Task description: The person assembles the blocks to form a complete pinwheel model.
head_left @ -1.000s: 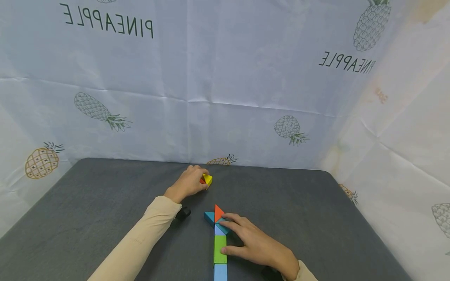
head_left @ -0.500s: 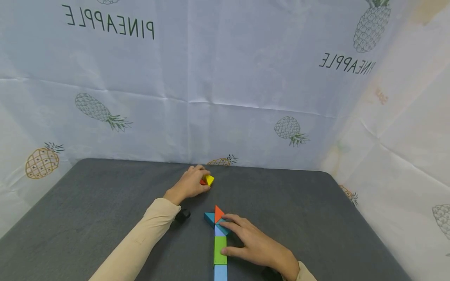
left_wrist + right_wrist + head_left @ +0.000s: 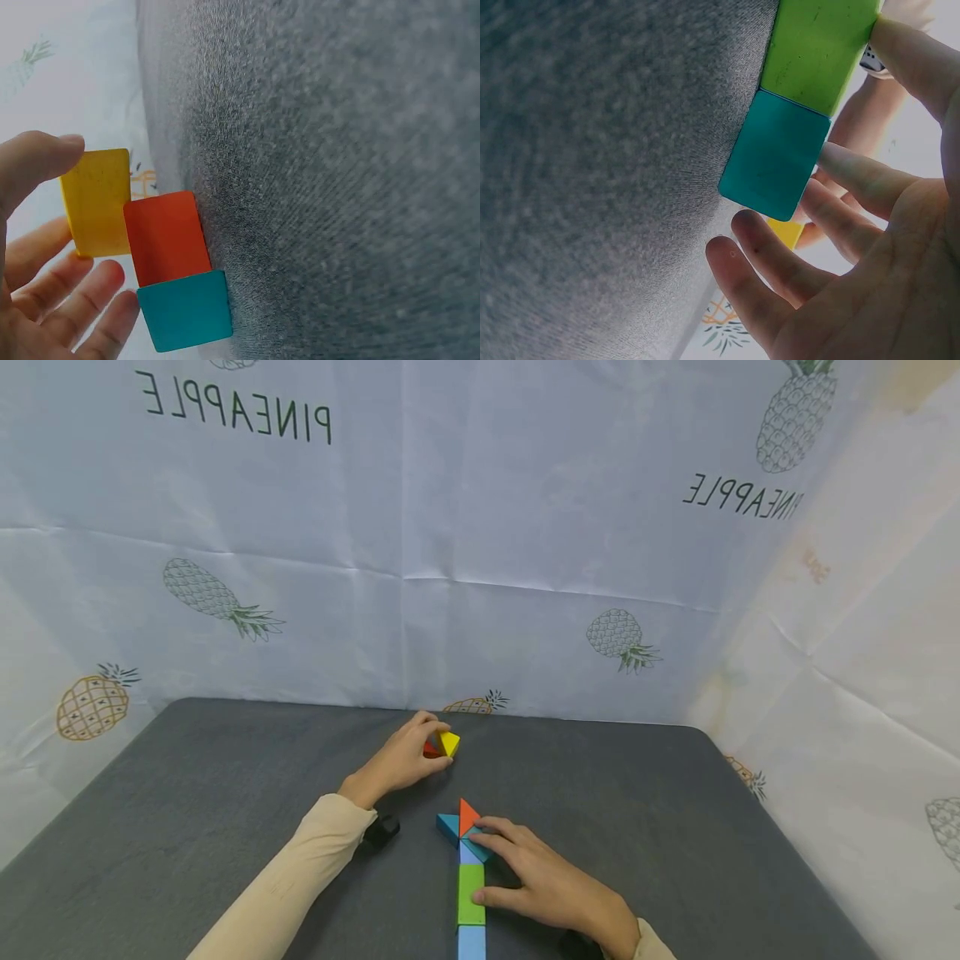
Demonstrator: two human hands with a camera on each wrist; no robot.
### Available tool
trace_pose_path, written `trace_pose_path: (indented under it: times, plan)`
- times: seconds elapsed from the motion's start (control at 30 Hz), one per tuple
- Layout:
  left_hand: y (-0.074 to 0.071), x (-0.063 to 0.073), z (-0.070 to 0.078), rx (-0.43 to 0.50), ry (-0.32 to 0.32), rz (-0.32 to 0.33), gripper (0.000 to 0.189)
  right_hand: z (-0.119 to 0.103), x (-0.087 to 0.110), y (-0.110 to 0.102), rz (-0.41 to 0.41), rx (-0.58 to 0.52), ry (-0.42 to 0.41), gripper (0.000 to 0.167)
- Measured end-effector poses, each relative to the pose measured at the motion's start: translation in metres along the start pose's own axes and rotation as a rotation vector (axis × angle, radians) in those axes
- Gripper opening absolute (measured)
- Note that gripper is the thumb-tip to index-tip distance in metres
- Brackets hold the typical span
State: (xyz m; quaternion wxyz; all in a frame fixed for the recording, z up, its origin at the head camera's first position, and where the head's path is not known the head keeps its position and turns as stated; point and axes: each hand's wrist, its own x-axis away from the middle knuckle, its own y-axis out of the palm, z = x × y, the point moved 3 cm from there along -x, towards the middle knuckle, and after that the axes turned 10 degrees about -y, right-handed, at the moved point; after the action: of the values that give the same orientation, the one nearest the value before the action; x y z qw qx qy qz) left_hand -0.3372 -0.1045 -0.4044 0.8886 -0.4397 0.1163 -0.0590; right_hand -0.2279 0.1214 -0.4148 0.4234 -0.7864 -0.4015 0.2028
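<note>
My left hand [image 3: 397, 758] pinches a yellow block [image 3: 97, 202] between thumb and fingers at the far side of the table. In the left wrist view the yellow block is just above the table, beside a red block [image 3: 167, 236], with a teal block [image 3: 185, 310] against the red one. My right hand [image 3: 543, 881] rests with loosely spread fingers along a row of blocks. Its thumb touches a green block [image 3: 471, 893]; its forefinger touches a teal block [image 3: 776, 154]. An orange triangular block [image 3: 467, 817] tops the row, with a blue triangular block [image 3: 447, 825] on its left.
The row runs toward me, ending at a light blue block [image 3: 472, 942] cut by the frame's lower edge. A dark grey table [image 3: 637, 802] lies beneath. Pineapple-printed cloth [image 3: 480, 527] hangs behind it and at the sides.
My left hand and wrist have shifted slightly, and the yellow block sits a little further right. The right hand and the row have stayed put.
</note>
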Motion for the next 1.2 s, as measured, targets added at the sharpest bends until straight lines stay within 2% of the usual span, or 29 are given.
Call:
trace_pose_path:
  times: [1.0,1.2]
  plan:
    - [-0.006,0.023,-0.003,0.11,0.044,0.011,0.045,-0.001,0.001,-0.002,0.015,0.006,-0.007,0.068]
    - [-0.008,0.029,-0.004,0.092,0.053,0.028,0.043,-0.001,0.0,-0.002,0.012,0.003,-0.003,0.069]
